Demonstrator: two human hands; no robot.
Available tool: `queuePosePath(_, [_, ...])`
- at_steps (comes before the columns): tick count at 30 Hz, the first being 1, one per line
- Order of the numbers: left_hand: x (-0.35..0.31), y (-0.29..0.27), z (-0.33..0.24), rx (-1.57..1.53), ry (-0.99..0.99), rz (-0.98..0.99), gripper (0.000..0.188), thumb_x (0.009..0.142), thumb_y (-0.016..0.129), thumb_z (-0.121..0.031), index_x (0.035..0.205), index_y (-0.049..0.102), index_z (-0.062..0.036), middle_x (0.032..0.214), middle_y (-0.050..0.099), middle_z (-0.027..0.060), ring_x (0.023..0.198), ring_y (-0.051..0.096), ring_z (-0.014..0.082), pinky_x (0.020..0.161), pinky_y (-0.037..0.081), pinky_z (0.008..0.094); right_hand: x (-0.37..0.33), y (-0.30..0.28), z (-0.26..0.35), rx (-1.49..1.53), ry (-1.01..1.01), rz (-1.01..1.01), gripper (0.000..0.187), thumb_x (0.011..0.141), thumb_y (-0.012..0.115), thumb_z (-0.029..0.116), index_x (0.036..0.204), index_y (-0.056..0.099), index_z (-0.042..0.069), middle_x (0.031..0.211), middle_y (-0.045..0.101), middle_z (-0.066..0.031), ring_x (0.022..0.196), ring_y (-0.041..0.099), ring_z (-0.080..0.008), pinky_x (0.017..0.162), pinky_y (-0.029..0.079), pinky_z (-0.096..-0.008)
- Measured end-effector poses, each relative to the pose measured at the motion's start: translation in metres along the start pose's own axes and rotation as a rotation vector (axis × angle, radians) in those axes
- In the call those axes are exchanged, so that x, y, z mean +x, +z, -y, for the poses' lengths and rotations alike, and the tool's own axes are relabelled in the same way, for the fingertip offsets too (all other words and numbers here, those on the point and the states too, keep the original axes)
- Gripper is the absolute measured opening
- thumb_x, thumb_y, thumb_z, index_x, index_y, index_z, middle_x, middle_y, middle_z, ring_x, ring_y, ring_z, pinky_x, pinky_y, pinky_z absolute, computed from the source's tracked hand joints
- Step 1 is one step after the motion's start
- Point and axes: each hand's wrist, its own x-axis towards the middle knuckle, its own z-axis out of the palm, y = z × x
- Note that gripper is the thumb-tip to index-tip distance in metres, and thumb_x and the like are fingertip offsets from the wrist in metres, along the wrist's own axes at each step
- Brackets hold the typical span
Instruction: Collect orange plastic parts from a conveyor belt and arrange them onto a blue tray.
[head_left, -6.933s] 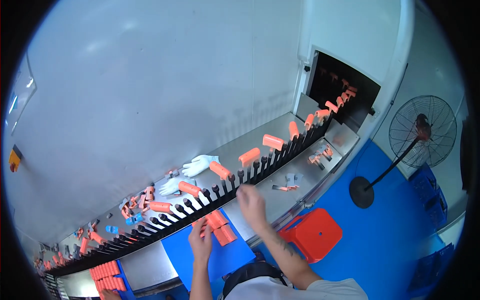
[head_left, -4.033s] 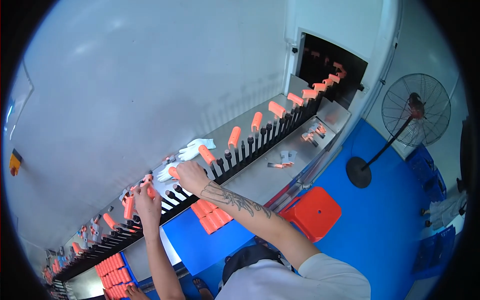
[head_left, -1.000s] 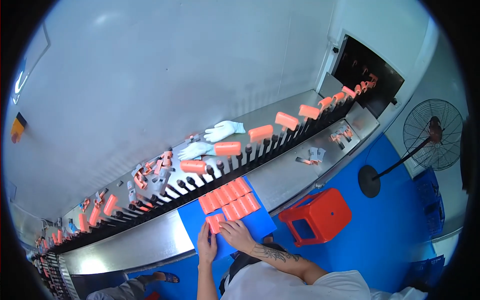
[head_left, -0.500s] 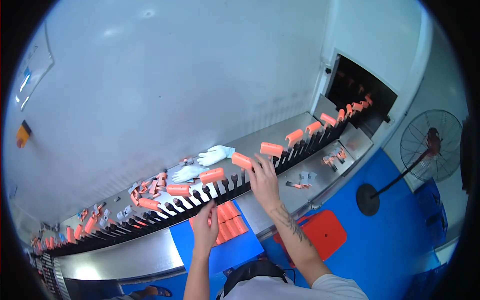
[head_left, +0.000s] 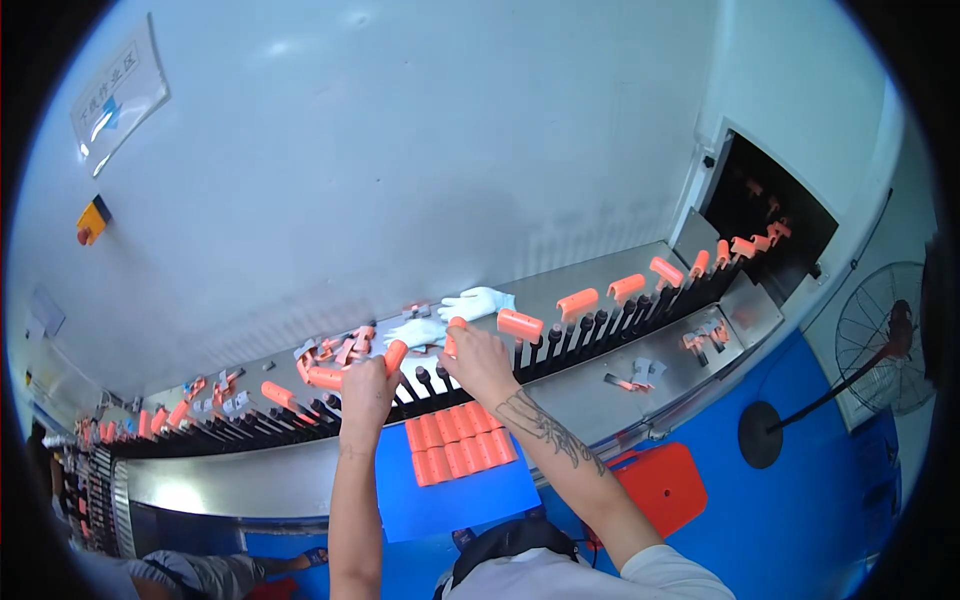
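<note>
My left hand (head_left: 366,388) is closed around an orange curved shell (head_left: 396,354), whose end sticks up past the fingers at the row of black posts. A little to its right, my right hand (head_left: 478,360) grips another orange shell (head_left: 456,338), partly hidden by the fingers. Just left of my left hand, an orange shell (head_left: 325,377) sits over the posts. Right of my right hand, one more orange shell (head_left: 520,324) rests on a post. Below my hands, a blue sheet (head_left: 410,510) carries rows of orange shells (head_left: 465,458) laid side by side.
White gloves (head_left: 478,303) and a heap of orange pieces (head_left: 345,348) lie behind the posts. The line of posts runs to a dark opening (head_left: 770,200) at right. A red stool (head_left: 665,490) and a standing fan (head_left: 762,435) are at right; another person's leg shows lower left.
My left hand has risen from beside the blue sheet to the posts and holds a shell. My right hand has moved left with a shell. The view has shifted, showing more of the left wall.
</note>
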Motion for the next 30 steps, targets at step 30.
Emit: queuePosePath(30, [-0.094, 0.229, -0.105, -0.56, -0.267, 0.137, 0.04, 0.084, 0.072, -0.012, 0.121, 0.064, 0.0013, 0.123, 0.063, 0.0149, 0.095, 0.066, 0.0244, 0.08, 0.056, 0.0324, -0.214, 0.059, -0.174, -0.146, -0.391, 0.089, 0.031, 0.084, 0.06, 0.013, 0.113, 0.063, 0.0, 0.13, 0.055, -0.0168, 0.113, 0.057, -0.0268, 0.09, 0.051, -0.0362])
